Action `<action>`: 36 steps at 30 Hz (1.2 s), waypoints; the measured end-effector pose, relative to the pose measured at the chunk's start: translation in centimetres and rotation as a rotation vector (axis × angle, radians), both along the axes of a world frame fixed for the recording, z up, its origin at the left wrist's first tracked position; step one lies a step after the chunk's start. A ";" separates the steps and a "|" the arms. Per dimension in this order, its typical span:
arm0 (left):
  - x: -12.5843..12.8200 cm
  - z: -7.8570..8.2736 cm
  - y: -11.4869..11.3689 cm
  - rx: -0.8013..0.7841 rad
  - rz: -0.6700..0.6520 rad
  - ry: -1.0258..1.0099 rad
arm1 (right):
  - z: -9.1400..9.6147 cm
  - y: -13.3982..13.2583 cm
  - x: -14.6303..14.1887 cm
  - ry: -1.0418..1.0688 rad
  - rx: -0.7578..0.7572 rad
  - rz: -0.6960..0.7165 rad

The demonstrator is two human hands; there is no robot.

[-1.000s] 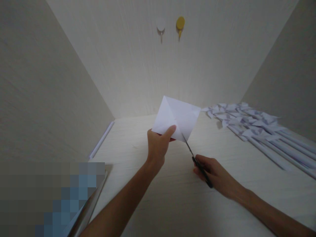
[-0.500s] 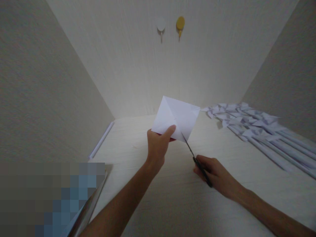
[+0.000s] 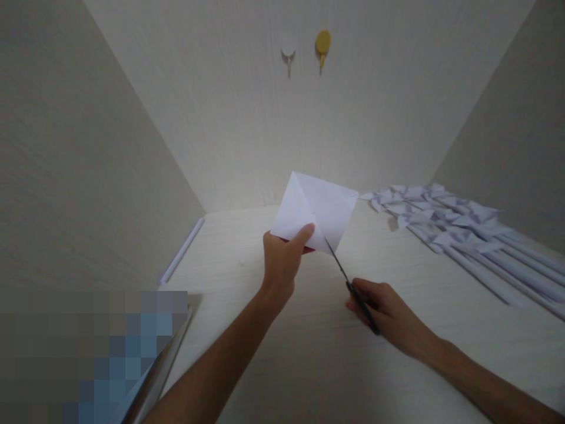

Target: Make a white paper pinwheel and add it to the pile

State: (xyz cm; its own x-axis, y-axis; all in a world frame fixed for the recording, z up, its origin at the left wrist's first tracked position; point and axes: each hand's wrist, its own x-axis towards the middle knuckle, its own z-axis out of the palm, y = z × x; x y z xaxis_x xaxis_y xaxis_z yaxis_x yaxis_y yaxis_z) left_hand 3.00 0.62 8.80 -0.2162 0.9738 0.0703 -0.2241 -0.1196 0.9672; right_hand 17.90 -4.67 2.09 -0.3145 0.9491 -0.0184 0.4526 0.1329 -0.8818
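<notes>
"Scarcely anything has moved since half a second ago: the person's bare left hand (image 3: 281,262) and bare right hand (image 3: 391,312) keep almost the same places."

"What does the left one hold?"

"A square white sheet of creased paper (image 3: 329,200), turned slightly askew over the pale wood-grained tabletop (image 3: 304,353). The thumb presses on its upper face; the other fingers are hidden beneath, so their curl cannot be told. A strip of red (image 3: 309,250) shows under the near edge."

"And the right?"

"It is closed round the black handles of a slender pair of scissors (image 3: 362,309). The dark, narrow blade (image 3: 336,259) lies over the paper's near corner, tip toward the creased centre; how far the blades are parted cannot be made out."

"What lies about them?"

"To the right, white folded-paper pinwheels (image 3: 465,238) on long rolled-paper sticks (image 3: 481,275) lie crowded on the tabletop. Whether the sheet's right corner touches the nearest one cannot be told. At the far left a lone white paper tube (image 3: 182,251) rests along the foot of the grey side wall (image 3: 110,176), well apart from both hands."

"And on the pale back wall (image 3: 238,118)?"

"One round white hook (image 3: 288,45) beside one round yellow hook (image 3: 323,42)."
</notes>
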 end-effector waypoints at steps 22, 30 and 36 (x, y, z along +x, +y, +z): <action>0.4 -0.5 -0.7 -0.033 -0.125 0.033 | -0.1 0.1 0.0 0.032 0.056 -0.008; 0.3 -0.4 -0.6 -0.044 -0.120 0.025 | 0.2 0.0 -0.2 0.012 0.047 -0.017; 0.3 -0.5 -0.5 -0.043 -0.118 0.019 | 0.2 0.0 -0.2 0.001 0.046 -0.030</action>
